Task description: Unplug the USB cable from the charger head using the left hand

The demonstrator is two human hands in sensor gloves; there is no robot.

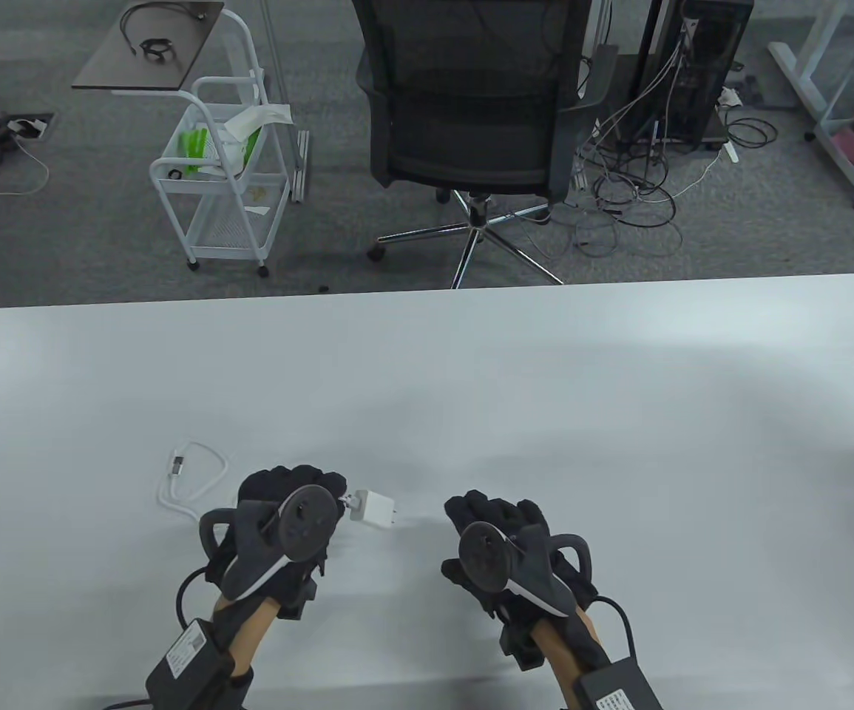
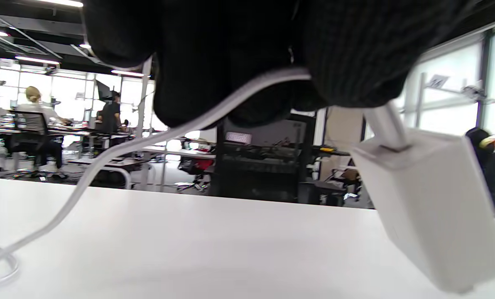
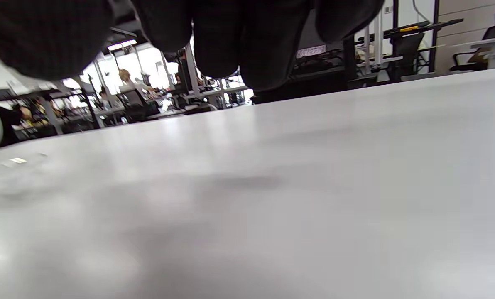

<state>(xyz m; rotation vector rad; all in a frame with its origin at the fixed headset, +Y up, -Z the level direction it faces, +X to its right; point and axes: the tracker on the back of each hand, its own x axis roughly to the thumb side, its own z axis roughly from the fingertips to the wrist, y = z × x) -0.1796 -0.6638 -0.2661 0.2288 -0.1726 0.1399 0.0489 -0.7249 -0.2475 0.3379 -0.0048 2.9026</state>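
Note:
A white charger head (image 1: pixel 373 510) hangs just above the white table (image 1: pixel 471 370), with the white USB cable (image 1: pixel 194 484) still plugged into it. My left hand (image 1: pixel 301 492) grips the cable's plug end next to the charger. In the left wrist view the charger head (image 2: pixel 434 207) hangs tilted from my fingers (image 2: pixel 347 54), and the cable (image 2: pixel 118 149) trails down to the table on the left. My right hand (image 1: pixel 497 521) is to the right of the charger, apart from it, holding nothing; in the right wrist view its fingers (image 3: pixel 231 37) hang curled above the table.
The cable's loose loop and free plug (image 1: pixel 176 466) lie on the table left of my left hand. Beyond the table's far edge stand a black office chair (image 1: pixel 471 111) and a white cart (image 1: pixel 219 170).

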